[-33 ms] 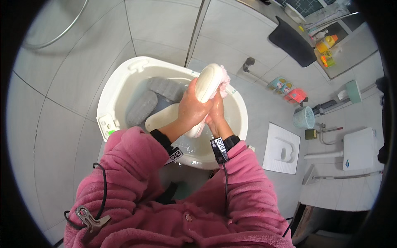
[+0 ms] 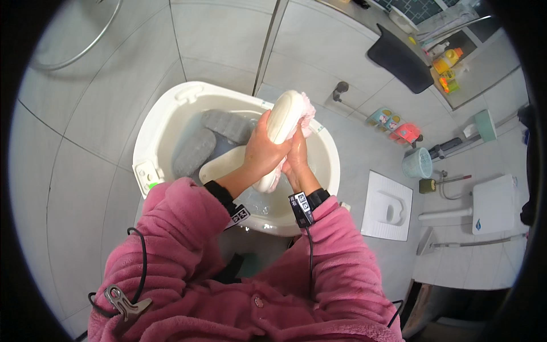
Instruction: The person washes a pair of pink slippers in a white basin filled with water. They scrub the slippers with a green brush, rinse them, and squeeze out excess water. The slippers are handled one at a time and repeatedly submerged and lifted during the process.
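Above a white plastic tub, my two hands hold a slipper with a thick white sole and a fluffy pink upper, its sole turned up toward the left. My left hand is wrapped round the sole's edge from the left. On the pink side my right hand grips from the right, its fingers partly hidden behind the slipper. Another white sole lies in the cloudy water below my left wrist. Two grey slippers, soles up, rest in the water at the tub's left.
A white squat toilet is set in the floor to the right. Beyond it are a light blue bin and a white cistern. Bottles stand on a ledge at the far right. Cables run from my wrists along the sleeves.
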Motion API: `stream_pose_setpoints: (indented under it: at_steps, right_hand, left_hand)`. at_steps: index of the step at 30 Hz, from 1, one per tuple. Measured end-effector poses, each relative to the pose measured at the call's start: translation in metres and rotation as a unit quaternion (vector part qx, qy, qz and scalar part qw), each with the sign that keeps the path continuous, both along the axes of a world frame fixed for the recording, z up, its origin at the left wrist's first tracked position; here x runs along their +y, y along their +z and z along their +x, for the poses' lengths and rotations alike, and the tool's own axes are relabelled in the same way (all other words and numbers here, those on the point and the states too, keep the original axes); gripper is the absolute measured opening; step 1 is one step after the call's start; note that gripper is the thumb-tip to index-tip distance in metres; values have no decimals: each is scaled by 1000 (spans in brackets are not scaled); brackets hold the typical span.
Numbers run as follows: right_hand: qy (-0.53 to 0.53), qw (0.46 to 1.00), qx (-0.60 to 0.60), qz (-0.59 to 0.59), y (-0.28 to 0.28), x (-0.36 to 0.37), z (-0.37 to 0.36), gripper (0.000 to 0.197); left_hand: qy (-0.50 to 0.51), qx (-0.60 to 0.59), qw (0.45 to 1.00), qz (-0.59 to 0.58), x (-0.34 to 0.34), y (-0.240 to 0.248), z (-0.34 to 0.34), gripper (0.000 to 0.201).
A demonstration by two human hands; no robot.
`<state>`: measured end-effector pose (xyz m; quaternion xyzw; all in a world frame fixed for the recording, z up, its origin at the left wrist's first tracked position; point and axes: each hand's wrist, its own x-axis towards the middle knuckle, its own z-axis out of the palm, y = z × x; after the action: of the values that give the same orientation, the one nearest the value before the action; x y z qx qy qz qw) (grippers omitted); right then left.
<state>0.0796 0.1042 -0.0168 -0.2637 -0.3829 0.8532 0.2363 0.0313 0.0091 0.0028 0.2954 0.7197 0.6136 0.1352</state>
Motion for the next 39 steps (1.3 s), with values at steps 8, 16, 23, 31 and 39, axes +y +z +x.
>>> stream_pose_setpoints:
  at_steps: [8,16,23,31,39]
  right_hand:
    - [-12,999,29,-40,19,14,4,78]
    - [52,994,29,-89,9,-29,4,77]
    - [14,999,9,-48,4,-36,7,66]
    - [44,998,20,-36,-10,-31,11,50]
    - [70,990,7,-119,-4,-28,9,58]
  left_hand:
    - [-134,-57,989,27,-8,-25,-10,107]
    - [58,70,993,-77,-12,6,-4,106]
    - [40,112,991,-67,-14,6,6,104]
    - [50,103,989,-95,-15,1,9,105]
    - [37,59,993,-97,-18,13,1,106]
